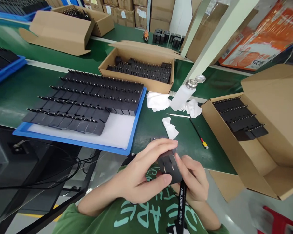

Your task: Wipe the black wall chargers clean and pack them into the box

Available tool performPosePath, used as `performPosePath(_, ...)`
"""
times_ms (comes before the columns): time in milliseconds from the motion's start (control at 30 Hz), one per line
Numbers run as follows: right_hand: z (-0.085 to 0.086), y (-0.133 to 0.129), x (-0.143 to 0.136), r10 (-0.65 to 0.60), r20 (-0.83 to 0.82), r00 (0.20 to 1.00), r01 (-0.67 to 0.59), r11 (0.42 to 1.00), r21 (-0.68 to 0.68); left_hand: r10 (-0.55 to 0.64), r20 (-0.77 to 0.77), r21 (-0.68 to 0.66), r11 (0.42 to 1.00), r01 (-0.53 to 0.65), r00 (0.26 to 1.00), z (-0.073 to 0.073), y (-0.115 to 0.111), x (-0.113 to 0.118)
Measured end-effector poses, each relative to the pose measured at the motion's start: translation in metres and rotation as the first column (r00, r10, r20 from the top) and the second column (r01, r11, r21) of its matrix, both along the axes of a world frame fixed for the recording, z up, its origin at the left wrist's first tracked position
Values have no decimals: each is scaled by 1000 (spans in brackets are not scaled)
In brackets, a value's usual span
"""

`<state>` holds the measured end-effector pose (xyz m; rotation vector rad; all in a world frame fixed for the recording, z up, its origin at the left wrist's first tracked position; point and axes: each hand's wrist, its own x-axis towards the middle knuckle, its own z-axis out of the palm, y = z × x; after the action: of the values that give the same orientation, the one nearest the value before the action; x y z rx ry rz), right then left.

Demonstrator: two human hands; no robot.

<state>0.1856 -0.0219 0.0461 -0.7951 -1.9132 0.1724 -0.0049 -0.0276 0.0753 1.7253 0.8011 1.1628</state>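
My left hand [146,172] is closed around a black two-prong power adapter [169,165], its thumb and fingers on opposite sides and the metal prongs facing up toward me. Close against the adapter's right side, my right hand [194,178] is closed with its fingers bent. Black tweezers [182,208] printed "ANLIXIN ESD-10" stick out below that hand toward my shirt; their tips are hidden. Behind my left fingers, part of another black thing shows at the table edge. Many like adapters [88,94] lie in rows in a blue-rimmed tray [117,130] on the left.
An open carton [249,175] with several adapters stands at right. Another full carton [136,79] is behind the tray. Near the post stand a pump bottle [183,96], crumpled white wipes [158,100], a thin white stick [179,115] and a black cable [197,131] with a yellow-red end.
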Motion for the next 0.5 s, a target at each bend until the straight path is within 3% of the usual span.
performPosePath(100,1,-1,0,-34,-26,999,34,999,-5,-52,-30,44,998,54,998,1,5,-7)
performPosePath(200,4,-1,0,-13,-12,1000,13,1000,-15,-79,52,-4,997,80,995,1,9,-9)
performPosePath(300,2,0,2,-6,19,1000,6,999,-35,30,201,-139,990,-2,979,-2,12,-4)
performPosePath(400,-3,0,4,29,76,997,-25,998,-59,171,192,-242,962,-123,966,-3,14,2)
performPosePath(500,-6,1,5,51,107,993,-44,996,-71,114,127,-141,985,-95,985,-1,16,-1)
